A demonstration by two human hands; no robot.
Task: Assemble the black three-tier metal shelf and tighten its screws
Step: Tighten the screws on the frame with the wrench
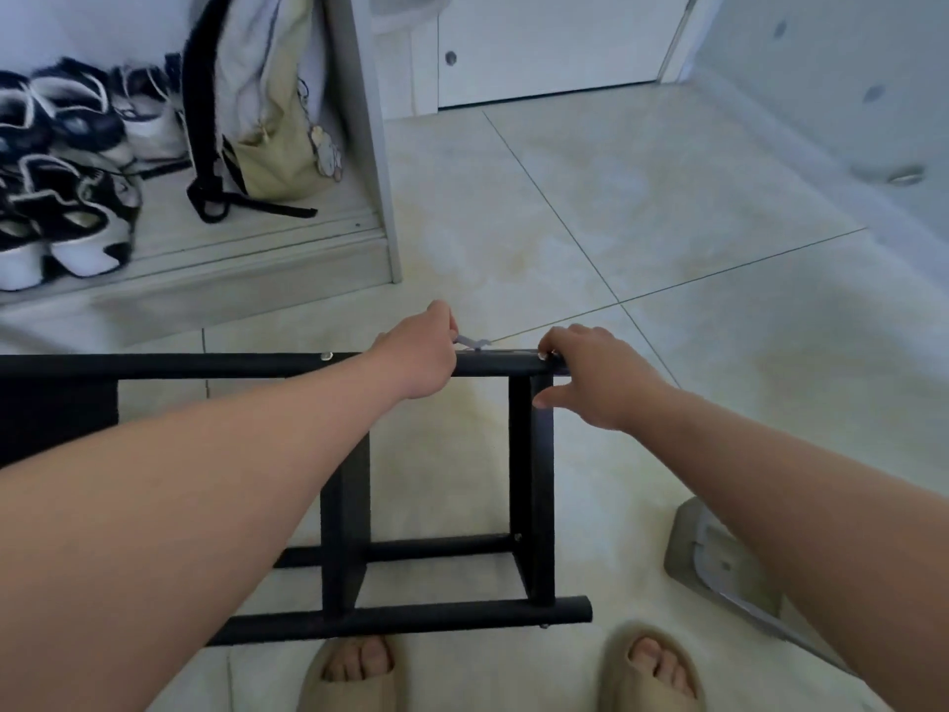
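The black metal shelf frame [531,485] lies on its side on the tiled floor in front of me. Its top rail [205,365] runs left to right under both hands. My left hand [418,352] pinches a small silver wrench [475,343] whose head sits on a screw on that rail. My right hand [598,377] holds the rail's right end, with fingers curled over the top and the thumb against the upright post. Another silver screw head [326,357] shows on the rail to the left.
A low cabinet ledge at the left holds several black-and-white shoes [61,167] and a hanging pale bag [272,105]. A flat grey piece [719,562] lies on the floor at the right. My feet in beige slippers [354,670] stand just below the frame.
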